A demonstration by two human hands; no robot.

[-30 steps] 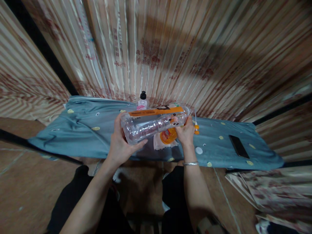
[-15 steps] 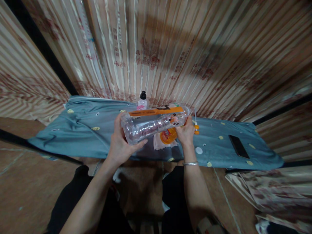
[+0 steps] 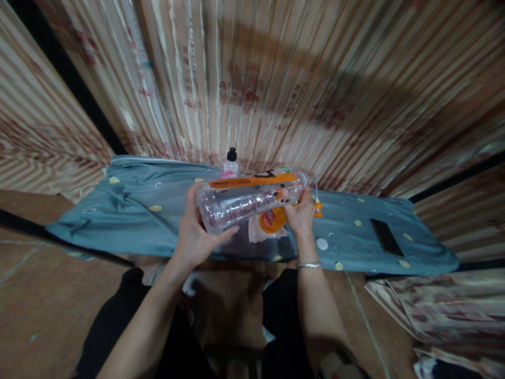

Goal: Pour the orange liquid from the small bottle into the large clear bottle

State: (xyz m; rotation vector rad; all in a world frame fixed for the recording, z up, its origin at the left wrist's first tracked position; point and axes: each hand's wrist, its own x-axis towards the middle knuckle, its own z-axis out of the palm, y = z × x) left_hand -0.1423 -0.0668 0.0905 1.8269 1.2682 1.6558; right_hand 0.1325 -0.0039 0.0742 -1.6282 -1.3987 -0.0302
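Note:
A large clear plastic bottle (image 3: 252, 202) with an orange label lies sideways in the air between my hands, its neck end to the right. My left hand (image 3: 199, 231) wraps around its base. At the neck end, my right hand (image 3: 300, 210), with a silver bangle on the wrist, grips the bottle. Below it on the cloth, a bottle of orange liquid (image 3: 272, 220) rests on a white cloth or tissue (image 3: 258, 232), partly hidden by the clear bottle and my right hand. An orange and white pump head (image 3: 317, 208) is just right of my right hand.
Behind the clear bottle stands a small black-capped bottle (image 3: 231, 164). A white round cap (image 3: 322, 243) and a dark phone (image 3: 386, 237) lie on the blue-green cloth (image 3: 130, 210) covering the table. A patterned curtain (image 3: 252, 79) hangs close behind it.

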